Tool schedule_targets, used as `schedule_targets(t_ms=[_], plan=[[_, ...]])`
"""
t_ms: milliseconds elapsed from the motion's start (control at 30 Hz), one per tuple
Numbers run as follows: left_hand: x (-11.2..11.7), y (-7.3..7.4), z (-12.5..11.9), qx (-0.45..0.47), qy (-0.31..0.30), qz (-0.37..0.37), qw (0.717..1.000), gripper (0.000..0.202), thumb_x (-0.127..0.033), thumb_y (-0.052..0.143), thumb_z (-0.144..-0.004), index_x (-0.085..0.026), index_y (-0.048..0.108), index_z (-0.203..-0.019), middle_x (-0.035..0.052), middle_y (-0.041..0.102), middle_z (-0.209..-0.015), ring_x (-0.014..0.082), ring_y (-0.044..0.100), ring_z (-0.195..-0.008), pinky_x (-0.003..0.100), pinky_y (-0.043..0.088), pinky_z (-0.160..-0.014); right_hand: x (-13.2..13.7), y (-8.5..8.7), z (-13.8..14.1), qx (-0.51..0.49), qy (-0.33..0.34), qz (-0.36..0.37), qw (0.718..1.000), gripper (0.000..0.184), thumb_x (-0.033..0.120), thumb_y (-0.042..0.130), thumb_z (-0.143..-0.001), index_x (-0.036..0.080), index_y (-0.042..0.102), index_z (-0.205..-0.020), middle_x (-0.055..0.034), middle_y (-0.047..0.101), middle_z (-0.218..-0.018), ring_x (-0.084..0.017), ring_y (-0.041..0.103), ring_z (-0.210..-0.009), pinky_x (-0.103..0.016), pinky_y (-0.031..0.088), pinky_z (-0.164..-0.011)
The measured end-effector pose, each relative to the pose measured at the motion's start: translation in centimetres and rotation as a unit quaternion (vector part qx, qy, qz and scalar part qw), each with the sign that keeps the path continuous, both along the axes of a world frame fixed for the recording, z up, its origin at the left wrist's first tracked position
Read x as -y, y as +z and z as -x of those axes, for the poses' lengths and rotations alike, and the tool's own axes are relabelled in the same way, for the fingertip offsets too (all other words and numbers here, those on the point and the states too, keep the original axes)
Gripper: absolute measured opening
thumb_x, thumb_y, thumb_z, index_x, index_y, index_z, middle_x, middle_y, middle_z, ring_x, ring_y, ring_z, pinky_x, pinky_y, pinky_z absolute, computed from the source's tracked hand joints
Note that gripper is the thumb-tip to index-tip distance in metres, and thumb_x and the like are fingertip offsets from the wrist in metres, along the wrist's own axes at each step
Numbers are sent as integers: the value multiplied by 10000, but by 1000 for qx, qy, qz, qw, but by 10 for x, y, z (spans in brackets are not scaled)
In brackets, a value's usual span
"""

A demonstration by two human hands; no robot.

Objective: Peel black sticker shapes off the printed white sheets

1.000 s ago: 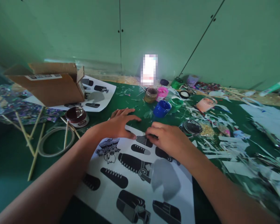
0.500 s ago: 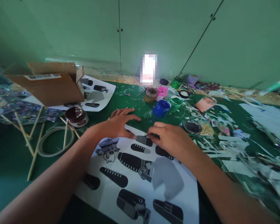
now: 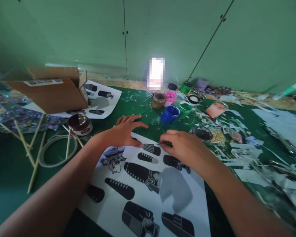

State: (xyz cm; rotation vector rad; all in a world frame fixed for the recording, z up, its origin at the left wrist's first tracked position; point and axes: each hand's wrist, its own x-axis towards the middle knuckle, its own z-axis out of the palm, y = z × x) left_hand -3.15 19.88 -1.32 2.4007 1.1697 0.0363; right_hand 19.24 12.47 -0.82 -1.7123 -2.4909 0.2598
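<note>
A white printed sheet (image 3: pixel 148 200) with black cut-out shapes lies on the green mat in front of me. My left hand (image 3: pixel 123 133) presses flat on the sheet's far edge, fingers spread, holding nothing. My right hand (image 3: pixel 184 148) rests on the sheet just right of it, fingers pinched around a thin pointed tool (image 3: pixel 160 144). The tool's tip sits beside a small striped black shape (image 3: pixel 151 149). Most of the tool is hidden inside the hand.
A cardboard box (image 3: pixel 49 87) and a second printed sheet (image 3: pixel 106 98) lie at the back left. A dark red jar (image 3: pixel 79 123), a tape ring (image 3: pixel 56 150) and wooden sticks (image 3: pixel 36 163) are at left. Paint pots, one blue (image 3: pixel 170 114), stand behind my hands. Paper scraps (image 3: pixel 236 151) cover the right.
My right hand has slid slightly to the right with the tool's tip. My left hand stays pressed on the sheet.
</note>
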Motion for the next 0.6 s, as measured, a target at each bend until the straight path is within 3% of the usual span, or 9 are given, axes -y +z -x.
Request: schedule_targets(t_ms=[333,600], plan=[[1,4,-1,-8,4,15,1000,671,-527,706,-683,-386,489,-1302,18,144,-1569,376,58,-1429,590,85,-1118,4,10,-9,3,-54,61,997,149,165,525,-789,241,627,-712,16,603,-729,-106,507,-593,-250,261,-499],[0,1,1,0,2,15,1000,671,-538,707,-679,-399,490,-1299,2,149,-1567,379,56,-1427,595,79,-1119,11,20,-22,55,-92,102,989,149,142,531,-722,226,558,-602,33,531,-547,-90,409,-426,-268,190,-437]])
